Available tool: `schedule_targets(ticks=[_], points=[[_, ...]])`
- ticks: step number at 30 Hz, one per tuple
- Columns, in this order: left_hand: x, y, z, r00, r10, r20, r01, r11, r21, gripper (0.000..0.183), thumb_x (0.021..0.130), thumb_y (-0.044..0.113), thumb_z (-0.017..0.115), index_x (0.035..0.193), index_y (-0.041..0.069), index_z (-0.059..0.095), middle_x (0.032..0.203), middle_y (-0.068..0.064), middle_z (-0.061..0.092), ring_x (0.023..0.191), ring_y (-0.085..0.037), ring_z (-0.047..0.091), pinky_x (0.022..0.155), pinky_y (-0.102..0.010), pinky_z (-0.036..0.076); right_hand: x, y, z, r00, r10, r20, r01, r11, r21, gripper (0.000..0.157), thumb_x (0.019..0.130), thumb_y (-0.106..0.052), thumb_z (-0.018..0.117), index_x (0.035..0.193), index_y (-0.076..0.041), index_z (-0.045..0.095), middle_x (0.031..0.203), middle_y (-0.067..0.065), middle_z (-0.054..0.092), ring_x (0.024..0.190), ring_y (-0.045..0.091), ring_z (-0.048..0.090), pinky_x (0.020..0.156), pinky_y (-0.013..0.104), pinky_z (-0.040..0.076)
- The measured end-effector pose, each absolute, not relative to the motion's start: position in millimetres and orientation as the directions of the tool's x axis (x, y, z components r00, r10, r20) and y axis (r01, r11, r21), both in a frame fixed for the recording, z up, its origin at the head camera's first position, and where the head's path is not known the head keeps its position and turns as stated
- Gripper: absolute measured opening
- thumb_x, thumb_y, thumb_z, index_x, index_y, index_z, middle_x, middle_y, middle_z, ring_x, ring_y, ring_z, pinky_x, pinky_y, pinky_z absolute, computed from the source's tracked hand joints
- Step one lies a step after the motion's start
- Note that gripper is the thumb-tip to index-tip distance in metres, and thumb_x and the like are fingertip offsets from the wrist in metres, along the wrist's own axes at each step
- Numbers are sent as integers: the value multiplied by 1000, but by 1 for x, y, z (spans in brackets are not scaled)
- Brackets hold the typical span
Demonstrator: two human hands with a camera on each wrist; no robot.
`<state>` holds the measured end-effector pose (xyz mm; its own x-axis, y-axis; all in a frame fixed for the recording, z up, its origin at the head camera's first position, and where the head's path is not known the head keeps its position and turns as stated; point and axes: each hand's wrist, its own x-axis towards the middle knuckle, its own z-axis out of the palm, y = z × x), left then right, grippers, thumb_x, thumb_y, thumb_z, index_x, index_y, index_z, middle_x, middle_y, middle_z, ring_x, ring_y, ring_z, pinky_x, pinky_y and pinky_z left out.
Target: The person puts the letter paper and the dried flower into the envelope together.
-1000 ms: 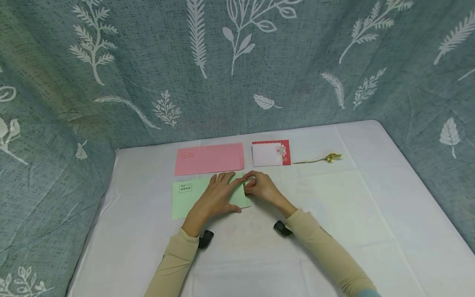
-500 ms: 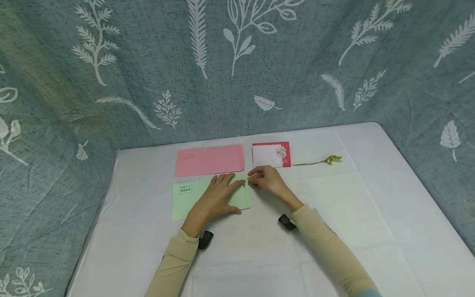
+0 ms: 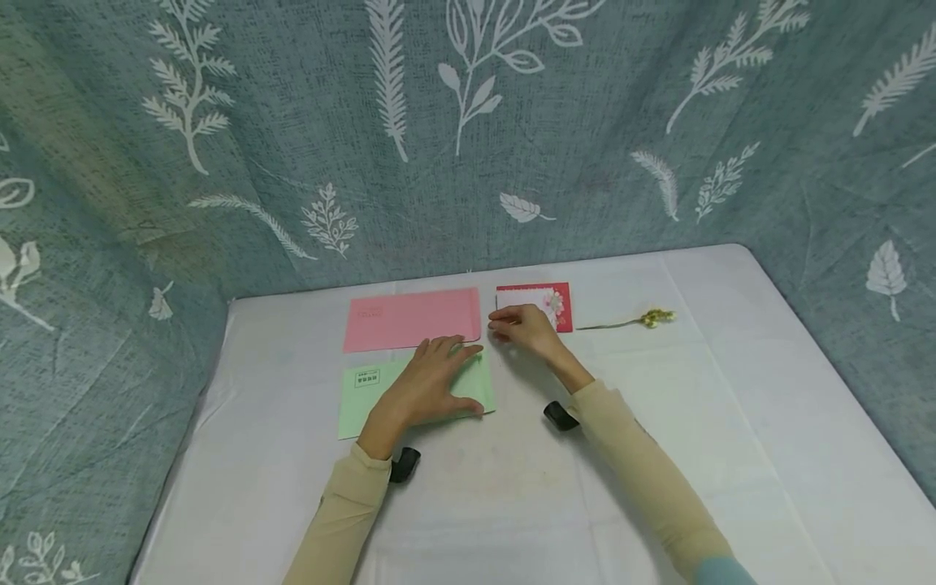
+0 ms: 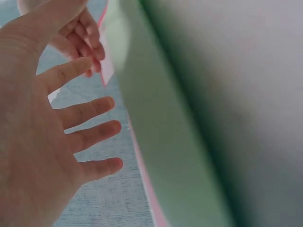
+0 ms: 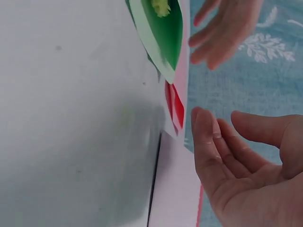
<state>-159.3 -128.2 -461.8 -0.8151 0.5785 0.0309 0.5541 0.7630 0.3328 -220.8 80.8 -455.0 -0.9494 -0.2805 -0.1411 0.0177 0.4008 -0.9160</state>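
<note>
The green envelope (image 3: 366, 398) lies on the table, its right end bulging ajar, with a yellow-green flower tip (image 5: 161, 7) inside its mouth in the right wrist view. Over that envelope's right half spreads my left hand (image 3: 424, 390), thumb apart and fingers extended; the left wrist view shows its palm (image 4: 33, 142) with nothing held. My right hand (image 3: 530, 329) hovers at the lower left of a white card with a red border and flowers (image 3: 561, 313), partly covering it. Between its thumb and loosely bent fingers (image 5: 208, 156) there is a gap with nothing in it.
A pink envelope (image 3: 409, 319) lies behind the green one, its red inside showing at the right end in the right wrist view. Right of the card lies a dried flower sprig (image 3: 651, 318) on a thin stem. A patterned curtain (image 3: 409, 203) hangs behind the white-covered table (image 3: 658, 455).
My right hand has left the green envelope's right end and moved away from me, to the card's near left corner. My left hand stays on the envelope, its fingers spread slightly wider.
</note>
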Motion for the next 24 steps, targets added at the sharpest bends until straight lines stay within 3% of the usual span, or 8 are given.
schedule_targets(ticks=[12,20,24], points=[[-200,-129,-445,-861,509,-22,479,823,306,72,88,44,71,146,11,45,150,-20,39,138,-38,35,114,-57,22,-235,69,-459,-958,-265,-112,-7,410,-912,29,98,-9,58,118,9,65,111,23,69,95,32,70,79,34,57],[-226,-130,-442,-870,477,-123,427,855,296,76,89,39,71,150,10,38,155,-20,31,142,-38,28,115,-60,18,-242,65,-459,-963,-239,-127,20,404,-914,29,99,-10,57,120,8,65,109,22,70,96,31,70,81,37,57],[-236,-129,-444,-859,481,-177,413,854,317,82,87,41,73,153,11,34,158,-18,27,145,-36,23,116,-58,15,-247,65,-460,-948,-264,-179,92,310,-946,31,100,-9,55,123,11,62,114,25,67,103,33,68,86,37,56]])
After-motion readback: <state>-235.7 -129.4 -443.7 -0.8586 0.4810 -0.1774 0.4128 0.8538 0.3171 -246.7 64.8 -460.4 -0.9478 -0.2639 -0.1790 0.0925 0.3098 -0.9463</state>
